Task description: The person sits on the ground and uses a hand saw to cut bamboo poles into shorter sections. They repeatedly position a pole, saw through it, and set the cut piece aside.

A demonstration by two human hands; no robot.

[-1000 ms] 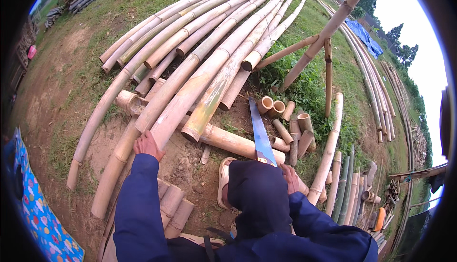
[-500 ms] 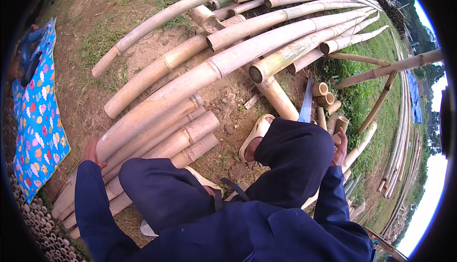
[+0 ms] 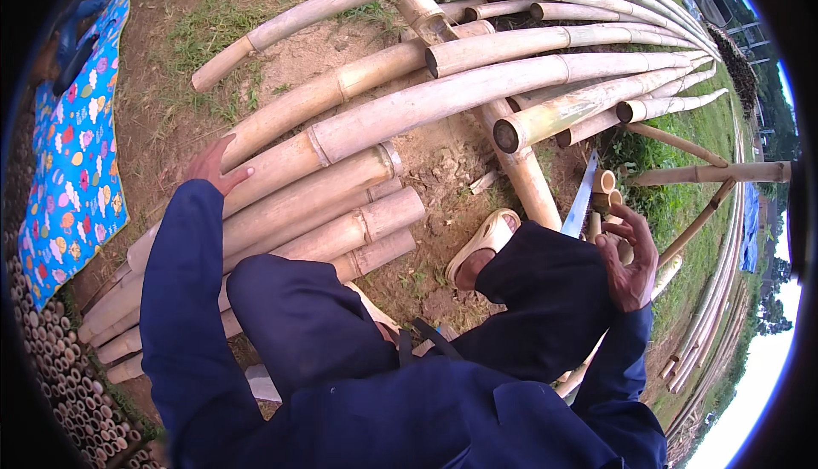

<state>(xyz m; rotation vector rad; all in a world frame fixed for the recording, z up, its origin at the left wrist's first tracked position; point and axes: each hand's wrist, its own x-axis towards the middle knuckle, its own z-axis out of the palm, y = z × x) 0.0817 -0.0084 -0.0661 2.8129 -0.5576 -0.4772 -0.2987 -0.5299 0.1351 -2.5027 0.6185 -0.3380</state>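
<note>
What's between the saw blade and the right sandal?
A bamboo log, in the head view, lies between the saw blade and the right sandal.

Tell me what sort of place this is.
Probably an outdoor bamboo-cutting yard: long bamboo poles lie across the ground, a saw shows beside short cut pieces, and a stack of round, hollow ends fills the lower left.

Bamboo pole (image 3: 443, 97), pale (jointed), lying slantwise
</note>
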